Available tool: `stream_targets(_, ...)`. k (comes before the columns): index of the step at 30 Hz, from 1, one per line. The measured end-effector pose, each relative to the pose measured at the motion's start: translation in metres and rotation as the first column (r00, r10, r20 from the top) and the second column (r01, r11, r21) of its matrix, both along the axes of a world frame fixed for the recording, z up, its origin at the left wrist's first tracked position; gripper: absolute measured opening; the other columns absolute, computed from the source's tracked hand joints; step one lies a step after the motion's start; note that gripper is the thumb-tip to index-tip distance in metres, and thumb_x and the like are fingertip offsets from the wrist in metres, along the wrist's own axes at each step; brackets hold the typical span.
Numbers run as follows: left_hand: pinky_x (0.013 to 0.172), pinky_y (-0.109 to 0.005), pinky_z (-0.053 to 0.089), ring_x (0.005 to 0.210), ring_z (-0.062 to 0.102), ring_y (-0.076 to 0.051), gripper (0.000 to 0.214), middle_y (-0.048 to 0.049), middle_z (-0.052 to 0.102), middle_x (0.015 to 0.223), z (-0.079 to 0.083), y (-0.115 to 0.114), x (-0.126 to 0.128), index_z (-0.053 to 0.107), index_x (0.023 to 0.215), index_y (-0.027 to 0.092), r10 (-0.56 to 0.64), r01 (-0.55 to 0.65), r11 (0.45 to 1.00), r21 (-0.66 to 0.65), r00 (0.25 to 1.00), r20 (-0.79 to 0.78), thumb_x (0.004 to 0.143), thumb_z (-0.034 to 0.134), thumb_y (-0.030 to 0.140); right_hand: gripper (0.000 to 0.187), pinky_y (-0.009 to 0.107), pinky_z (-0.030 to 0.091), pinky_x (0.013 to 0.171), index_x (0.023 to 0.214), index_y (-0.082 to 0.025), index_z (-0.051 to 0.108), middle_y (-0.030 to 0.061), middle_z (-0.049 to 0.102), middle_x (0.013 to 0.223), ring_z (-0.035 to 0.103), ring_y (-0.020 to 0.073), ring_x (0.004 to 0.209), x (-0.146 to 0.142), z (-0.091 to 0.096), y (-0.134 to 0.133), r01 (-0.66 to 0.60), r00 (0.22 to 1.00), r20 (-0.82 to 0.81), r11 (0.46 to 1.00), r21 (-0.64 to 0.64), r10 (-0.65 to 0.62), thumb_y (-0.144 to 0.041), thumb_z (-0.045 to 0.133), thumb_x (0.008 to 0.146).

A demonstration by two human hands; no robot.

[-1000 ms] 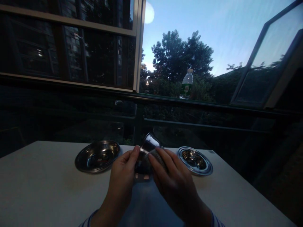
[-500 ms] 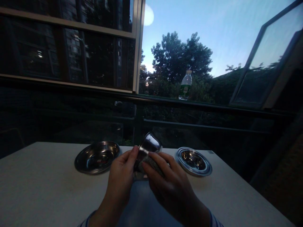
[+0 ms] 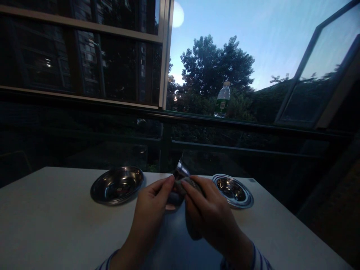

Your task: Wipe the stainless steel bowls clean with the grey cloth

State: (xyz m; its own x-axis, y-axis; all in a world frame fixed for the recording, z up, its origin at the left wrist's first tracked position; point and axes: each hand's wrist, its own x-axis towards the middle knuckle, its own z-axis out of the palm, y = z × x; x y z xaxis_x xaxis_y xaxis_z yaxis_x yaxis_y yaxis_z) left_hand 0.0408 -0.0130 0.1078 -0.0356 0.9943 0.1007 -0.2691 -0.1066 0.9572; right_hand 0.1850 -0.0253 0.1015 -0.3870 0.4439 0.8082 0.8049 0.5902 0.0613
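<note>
Above the middle of the table, my left hand (image 3: 150,206) is closed on a small shiny steel bowl (image 3: 182,168), thumb on its near side. The bowl is tilted and partly hidden by my fingers. My right hand (image 3: 213,206) pinches a greyish textured cloth (image 3: 196,184) and presses it against the bowl. A loose end of the cloth hangs beneath the right hand. Both hands are close together, the fingertips almost meeting at the bowl.
A wide steel basin (image 3: 116,187) lies on the white table (image 3: 67,221) to the left. Steel dishes (image 3: 243,200), seemingly stacked, lie to the right. Behind, a plastic bottle (image 3: 222,103) with a green label stands on the window ledge (image 3: 194,119).
The steel bowl has been turned, so less of its outside shows. My right hand with the cloth has shifted slightly right, and the cloth's end now hangs lower.
</note>
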Motion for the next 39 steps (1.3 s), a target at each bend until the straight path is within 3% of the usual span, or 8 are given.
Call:
stream_targets(5,0.045,-0.02,0.042,0.053,0.058,-0.013,0.032,-0.0039,0.067,0.061,0.001,-0.003,0.003,0.07,0.072,0.014,0.005,-0.006,0.999,-0.04,1.0,-0.024,0.066,0.065,0.045,0.031,0.039,0.05,0.079,0.113,-0.012,0.057,0.0143,0.056,0.106,0.053,0.022,0.095,0.012,0.002,0.006,0.096,0.992,-0.074,0.995,-0.04,-0.099,-0.017,0.044,0.085)
stream_targets(13,0.047,-0.023,0.042,0.052,0.057,-0.015,0.035,-0.0021,0.065,0.058,0.001,0.002,-0.002,0.068,0.069,0.014,0.001,0.0,0.999,-0.052,1.0,0.015,0.062,0.066,0.048,0.028,0.038,0.05,0.077,0.108,-0.016,0.059,0.0128,0.056,0.107,0.051,0.0224,0.098,-0.006,0.005,-0.012,-0.049,0.993,0.109,0.998,-0.033,0.052,-0.017,0.046,0.083)
stream_targets(19,0.05,-0.023,0.043,0.054,0.059,-0.014,0.035,-0.0032,0.066,0.063,0.0,-0.002,0.003,0.068,0.074,0.014,-0.058,0.063,0.993,-0.095,0.997,0.053,0.067,0.062,0.048,0.03,0.039,0.05,0.075,0.109,-0.011,0.059,0.0148,0.057,0.103,0.053,0.0226,0.093,0.009,0.004,0.002,0.126,0.991,-0.042,0.992,0.004,-0.126,-0.015,0.044,0.084)
stream_targets(26,0.051,-0.021,0.043,0.054,0.057,-0.011,0.031,-0.0005,0.063,0.059,-0.002,-0.001,0.002,0.065,0.068,0.013,-0.074,0.088,0.992,-0.092,0.986,0.152,0.066,0.065,0.044,0.03,0.038,0.049,0.079,0.109,-0.015,0.06,0.0127,0.056,0.108,0.049,0.0233,0.098,-0.01,0.001,-0.01,-0.049,0.993,0.103,0.999,-0.017,0.05,-0.017,0.047,0.083)
stream_targets(33,0.047,-0.023,0.043,0.05,0.057,-0.014,0.037,-0.002,0.063,0.056,-0.002,-0.005,0.009,0.064,0.065,0.013,-0.097,0.105,0.989,-0.108,0.992,0.075,0.069,0.059,0.05,0.026,0.037,0.049,0.075,0.104,-0.014,0.061,0.0131,0.057,0.102,0.051,0.0217,0.092,-0.006,-0.001,-0.004,0.043,0.996,-0.075,0.998,0.051,-0.039,-0.015,0.047,0.083)
stream_targets(39,0.053,-0.024,0.044,0.051,0.058,-0.014,0.041,-0.0024,0.065,0.056,0.001,-0.004,0.005,0.067,0.067,0.014,-0.033,0.043,0.992,-0.119,0.996,0.084,0.073,0.053,0.052,0.027,0.037,0.048,0.074,0.105,-0.016,0.061,0.012,0.057,0.104,0.05,0.0229,0.093,-0.013,-0.002,-0.01,-0.039,0.999,0.032,0.999,0.033,0.038,-0.018,0.047,0.082)
